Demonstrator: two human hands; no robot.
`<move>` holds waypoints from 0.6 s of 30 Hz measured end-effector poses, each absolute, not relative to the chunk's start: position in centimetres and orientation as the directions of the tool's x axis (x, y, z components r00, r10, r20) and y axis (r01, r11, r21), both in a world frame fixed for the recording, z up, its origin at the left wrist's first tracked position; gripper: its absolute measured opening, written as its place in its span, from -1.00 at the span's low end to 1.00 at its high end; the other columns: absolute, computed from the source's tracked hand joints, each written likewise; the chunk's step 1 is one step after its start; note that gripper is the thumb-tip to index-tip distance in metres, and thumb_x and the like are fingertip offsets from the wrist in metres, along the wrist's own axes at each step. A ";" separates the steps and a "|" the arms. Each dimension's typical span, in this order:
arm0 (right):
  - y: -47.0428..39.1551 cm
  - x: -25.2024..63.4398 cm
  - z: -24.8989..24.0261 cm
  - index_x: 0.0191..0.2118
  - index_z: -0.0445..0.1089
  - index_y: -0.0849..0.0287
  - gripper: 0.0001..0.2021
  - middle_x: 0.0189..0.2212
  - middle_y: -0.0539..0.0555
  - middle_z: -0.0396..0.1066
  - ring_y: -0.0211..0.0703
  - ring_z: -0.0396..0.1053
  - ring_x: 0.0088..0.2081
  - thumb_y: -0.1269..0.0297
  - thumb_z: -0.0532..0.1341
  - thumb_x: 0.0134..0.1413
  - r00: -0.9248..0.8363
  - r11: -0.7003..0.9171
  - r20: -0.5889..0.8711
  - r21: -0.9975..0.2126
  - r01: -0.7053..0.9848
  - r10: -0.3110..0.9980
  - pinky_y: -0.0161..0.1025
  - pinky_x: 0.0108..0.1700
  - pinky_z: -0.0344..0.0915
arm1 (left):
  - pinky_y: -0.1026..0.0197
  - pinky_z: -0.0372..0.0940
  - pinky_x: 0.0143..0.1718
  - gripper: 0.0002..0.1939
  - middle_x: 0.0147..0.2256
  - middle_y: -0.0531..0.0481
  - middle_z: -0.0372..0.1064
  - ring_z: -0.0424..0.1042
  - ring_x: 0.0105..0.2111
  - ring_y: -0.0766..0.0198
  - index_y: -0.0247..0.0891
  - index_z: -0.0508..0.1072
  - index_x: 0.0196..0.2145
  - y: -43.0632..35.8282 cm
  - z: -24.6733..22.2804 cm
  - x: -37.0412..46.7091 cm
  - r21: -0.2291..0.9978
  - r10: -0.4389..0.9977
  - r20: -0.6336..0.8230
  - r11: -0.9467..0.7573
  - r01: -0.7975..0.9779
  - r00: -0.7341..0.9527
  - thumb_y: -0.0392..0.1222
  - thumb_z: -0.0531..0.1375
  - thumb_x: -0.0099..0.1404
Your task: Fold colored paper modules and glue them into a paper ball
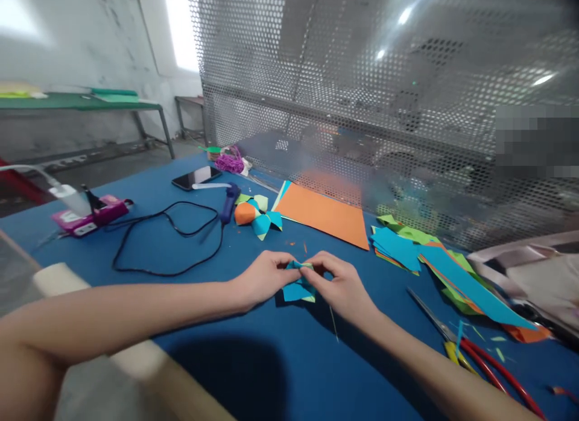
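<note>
At the middle of the blue table, my left hand [266,277] and my right hand [337,282] meet over a small piece of folded blue paper [298,290] with pale green edges. Fingertips of both hands pinch its upper edge, and they hide part of it. A thin stick or wire [333,324] hangs below my right hand. Just beyond my left hand lies a paper flower [261,219] with blue, orange and green petals. Behind my right hand is a sheet of orange paper [325,214] on top of other sheets.
Blue, orange and green paper pieces [398,247] and strips [474,285] lie right, near scissors [452,342] with red and yellow handles. Left are a glue gun [230,202] with its cord, a phone [196,178] and a pink power strip [93,216]. A perforated metal screen [316,65] borders the back.
</note>
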State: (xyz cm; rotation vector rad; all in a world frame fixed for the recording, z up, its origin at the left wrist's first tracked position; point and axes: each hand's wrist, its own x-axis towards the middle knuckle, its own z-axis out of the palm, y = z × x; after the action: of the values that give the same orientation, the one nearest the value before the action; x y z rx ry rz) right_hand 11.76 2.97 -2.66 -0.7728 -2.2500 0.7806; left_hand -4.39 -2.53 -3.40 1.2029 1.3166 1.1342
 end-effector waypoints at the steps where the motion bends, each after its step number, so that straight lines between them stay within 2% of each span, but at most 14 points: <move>1: 3.2 10.9 -2.3 -0.44 0.38 0.15 -0.80 -0.53 -0.01 0.32 -0.23 0.29 -0.46 0.16 0.16 0.08 -0.657 0.659 0.351 -0.689 0.302 0.668 -0.27 -0.39 0.25 | 0.32 0.02 -0.52 -0.83 -0.62 0.16 0.17 0.10 -0.56 0.41 -0.34 0.43 -0.54 -2.9 -3.1 -5.1 0.994 0.995 -0.086 0.089 0.061 -0.049 -0.15 0.22 0.03; 3: 4.1 9.2 -1.6 -0.35 0.41 0.14 -0.79 -0.45 0.02 0.39 -0.20 0.34 -0.39 0.12 0.13 0.10 -0.698 0.636 0.301 -0.718 0.283 0.650 -0.26 -0.34 0.28 | 0.33 0.02 -0.53 -0.83 -0.63 0.16 0.17 0.11 -0.58 0.42 -0.33 0.42 -0.55 -3.7 -2.5 -6.3 0.992 0.989 -0.120 0.122 0.015 -0.090 -0.15 0.24 0.02; 6: 6.2 6.2 -1.0 -0.21 0.38 0.16 -0.70 -0.36 0.07 0.43 -0.17 0.38 -0.33 0.09 0.02 0.19 -0.712 0.607 0.261 -0.742 0.285 0.652 -0.21 -0.28 0.32 | 0.29 0.12 -0.50 -0.83 -0.58 0.09 0.31 0.23 -0.57 0.36 -0.32 0.45 -0.50 -4.8 -1.6 -7.4 0.979 0.979 -0.190 0.184 -0.088 -0.067 -0.13 0.25 0.02; 7: 7.0 5.0 -1.1 -0.19 0.38 0.17 -0.71 -0.34 0.09 0.43 -0.16 0.38 -0.32 0.10 0.04 0.18 -0.717 0.641 0.279 -0.707 0.297 0.639 -0.19 -0.25 0.32 | 0.28 0.15 -0.50 -0.83 -0.57 0.06 0.35 0.27 -0.56 0.34 -0.32 0.46 -0.49 -5.1 -1.4 -7.5 0.973 0.976 -0.213 0.207 -0.107 -0.046 -0.14 0.25 0.01; 9: 8.5 2.3 -1.5 -0.13 0.36 0.18 -0.72 -0.21 0.15 0.41 -0.07 0.35 -0.16 0.15 0.13 0.11 -0.742 0.785 0.373 -0.527 0.324 0.557 -0.11 -0.10 0.29 | 0.29 0.14 -0.52 -0.86 -0.60 0.06 0.35 0.29 -0.58 0.34 -0.31 0.47 -0.51 -5.7 -1.2 -7.6 0.957 0.967 -0.254 0.248 -0.150 -0.021 -0.17 0.26 -0.02; 11: 9.6 -0.4 -1.9 0.01 0.29 0.20 -0.59 0.01 0.24 0.31 0.04 0.22 0.06 0.16 0.21 0.04 -0.795 0.870 0.380 -0.346 0.351 0.472 -0.02 0.07 0.17 | 0.32 0.10 -0.56 -0.90 -0.64 0.10 0.32 0.24 -0.61 0.38 -0.30 0.48 -0.52 -6.2 -1.3 -7.5 0.953 0.965 -0.260 0.261 -0.153 0.026 -0.22 0.27 -0.05; 12: 10.1 -1.7 -2.1 0.07 0.25 0.22 -0.49 0.11 0.28 0.21 0.09 0.14 0.13 0.12 0.23 0.01 -0.793 0.869 0.366 -0.292 0.400 0.488 0.02 0.12 0.11 | 0.33 0.08 -0.57 -0.90 -0.65 0.12 0.31 0.21 -0.62 0.40 -0.30 0.49 -0.53 -6.4 -1.4 -7.4 0.954 0.966 -0.255 0.260 -0.149 0.050 -0.22 0.27 -0.06; 15: 11.0 -4.4 -2.0 0.14 0.20 0.24 -0.42 0.21 0.28 0.08 0.14 0.00 0.22 0.00 0.15 0.07 -0.785 0.834 0.283 -0.214 0.508 0.551 0.06 0.18 0.00 | 0.34 0.04 -0.57 -0.87 -0.64 0.11 0.30 0.15 -0.61 0.42 -0.32 0.51 -0.50 -7.0 -1.7 -7.6 0.959 0.961 -0.251 0.263 -0.102 0.112 -0.19 0.26 -0.03; 18: 12.0 -5.9 -1.4 0.12 0.22 0.24 -0.46 0.16 0.27 0.17 0.14 0.06 0.19 0.01 0.11 0.10 -0.801 0.832 0.226 -0.196 0.520 0.554 0.04 0.18 -0.02 | 0.34 0.03 -0.57 -0.81 -0.59 0.09 0.31 0.14 -0.59 0.41 -0.32 0.52 -0.46 -7.1 -1.8 -8.1 0.970 0.960 -0.226 0.237 -0.046 0.166 -0.13 0.24 0.01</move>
State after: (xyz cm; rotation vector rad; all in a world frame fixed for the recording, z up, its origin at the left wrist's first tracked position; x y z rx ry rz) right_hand -5.88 12.02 -1.41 -0.8196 -2.7395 0.1794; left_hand -8.09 -7.14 -1.82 1.0617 1.1470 0.9525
